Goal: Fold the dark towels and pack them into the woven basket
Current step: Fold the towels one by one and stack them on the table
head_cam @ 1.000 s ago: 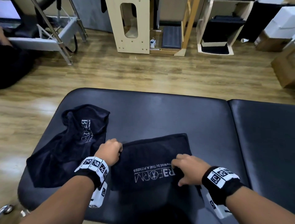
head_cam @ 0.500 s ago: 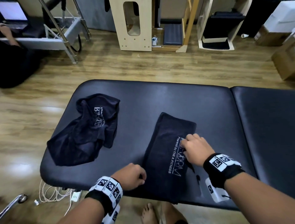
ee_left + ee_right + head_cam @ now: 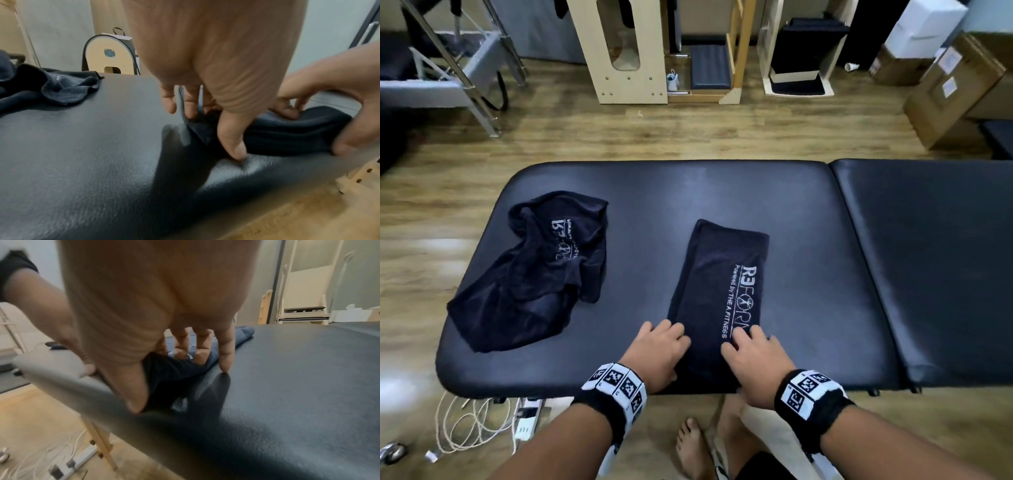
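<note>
Hands now pinch the near end of the folded towel (image 3: pixel 717 291), turned lengthwise since a second ago: left hand (image 3: pixel 659 353), right hand (image 3: pixel 755 363), ready for the next fold.

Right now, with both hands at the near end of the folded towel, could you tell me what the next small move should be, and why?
Probably lift the near end and fold it toward the far end. The left hand and right hand grip the folded towel there, and it is a long strip. The crumpled towel waits unfolded on the padded table.
</note>
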Demonstrator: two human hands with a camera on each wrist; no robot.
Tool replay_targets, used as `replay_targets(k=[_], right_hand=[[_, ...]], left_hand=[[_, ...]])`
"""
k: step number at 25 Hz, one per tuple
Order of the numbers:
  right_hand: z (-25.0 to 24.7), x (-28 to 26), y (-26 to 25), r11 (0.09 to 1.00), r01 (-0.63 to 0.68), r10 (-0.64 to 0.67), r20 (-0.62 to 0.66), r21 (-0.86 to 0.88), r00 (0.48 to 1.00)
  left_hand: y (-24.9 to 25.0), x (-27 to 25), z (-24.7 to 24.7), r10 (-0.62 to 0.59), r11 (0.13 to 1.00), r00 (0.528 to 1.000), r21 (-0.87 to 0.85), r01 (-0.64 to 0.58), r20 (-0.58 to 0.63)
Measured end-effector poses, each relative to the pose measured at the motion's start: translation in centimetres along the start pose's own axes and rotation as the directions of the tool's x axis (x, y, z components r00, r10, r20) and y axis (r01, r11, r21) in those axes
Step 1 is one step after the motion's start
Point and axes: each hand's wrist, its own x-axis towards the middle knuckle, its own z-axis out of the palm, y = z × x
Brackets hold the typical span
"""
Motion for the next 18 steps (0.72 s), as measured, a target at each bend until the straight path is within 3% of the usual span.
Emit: replay_targets(k=[3,7,11,15,18], right_hand=[[-1.0,0.0,0.6,0.999,0.033,-0.033,-0.015,-0.003,0.999],[-4.1,0.6,3.3,0.955,-0.03,0.075,-0.143,0.294,0.987],[-7.9,1.9,6.5,0.794,-0.17,0.327,-0.174,0.584,0.929],[-10.1,5.8,11.3,0.63,-0.231,0.477,-0.135,0.741,0.868],[-10.5,9.0,14.4,0.547,-0.272,0.558,-0.103,0.792,0.823]], left_hand=[[-0.5,0.5,0.3,0.031,0.999,0.997,0.018,-0.03,-0.064],[-1.6,1.6,-3.7,-0.126,0.938,0.98,-0.339,0.068,-0.154],[-4.6,4.9,-8.7,-0.313,0.742,0.936,-0.657,0.135,-0.161],[-7.2,11.1,-12.7,-0.387,0.625,0.909,-0.768,0.136,-0.154],[-8.1,15.0,-14.3,-0.496,0.544,0.857,-0.819,0.184,-0.137]])
